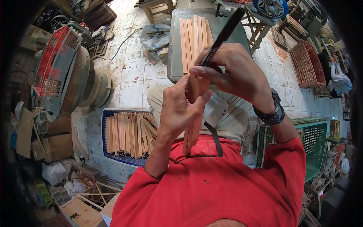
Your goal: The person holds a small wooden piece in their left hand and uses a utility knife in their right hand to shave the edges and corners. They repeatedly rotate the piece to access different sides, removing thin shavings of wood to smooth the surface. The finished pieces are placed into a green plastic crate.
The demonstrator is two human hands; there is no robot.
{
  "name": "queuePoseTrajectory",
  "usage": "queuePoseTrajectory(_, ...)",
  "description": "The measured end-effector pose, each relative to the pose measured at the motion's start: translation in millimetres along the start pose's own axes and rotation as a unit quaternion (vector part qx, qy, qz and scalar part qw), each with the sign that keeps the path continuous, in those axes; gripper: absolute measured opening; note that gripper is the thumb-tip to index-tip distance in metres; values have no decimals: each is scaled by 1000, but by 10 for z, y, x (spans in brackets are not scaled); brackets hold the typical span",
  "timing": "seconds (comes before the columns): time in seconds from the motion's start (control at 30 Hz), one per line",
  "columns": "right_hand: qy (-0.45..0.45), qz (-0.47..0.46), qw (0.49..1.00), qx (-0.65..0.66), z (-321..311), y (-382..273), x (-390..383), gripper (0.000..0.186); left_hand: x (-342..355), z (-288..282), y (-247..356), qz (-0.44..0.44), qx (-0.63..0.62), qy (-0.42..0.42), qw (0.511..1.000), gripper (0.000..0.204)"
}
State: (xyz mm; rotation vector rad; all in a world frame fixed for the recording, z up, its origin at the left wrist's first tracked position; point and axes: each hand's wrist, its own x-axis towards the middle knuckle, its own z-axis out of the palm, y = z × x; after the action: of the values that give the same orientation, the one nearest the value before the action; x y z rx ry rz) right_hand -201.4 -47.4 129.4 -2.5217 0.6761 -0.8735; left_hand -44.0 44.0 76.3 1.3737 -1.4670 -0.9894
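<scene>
My left hand [177,108] is wrapped round a long wooden strip [192,132], which slopes down toward my lap. Whether a second strip lies with it I cannot tell. Between the fingers of my right hand [238,70] is a black marker [226,34], its upper end slanting up and right. The marker's tip is hidden by my fingers, close to the strip's far end. Just beyond my hands, several wooden strips [185,45] lie side by side, lengthwise, on a grey-green work surface [234,36].
At the left, a blue crate [128,160] holds many wooden strips. A green crate [315,151] stands at my right, with a reddish-brown crate [307,64] farther off. A round machine [81,83] bears a red basket [49,60]. A blue fan [270,8] sits at the far right.
</scene>
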Motion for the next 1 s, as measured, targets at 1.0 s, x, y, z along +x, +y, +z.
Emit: queuePoseTrajectory(1.0,219,65,949,218,443,-33,-267,10,71,-191,-187,-26,-320,-105,941,41)
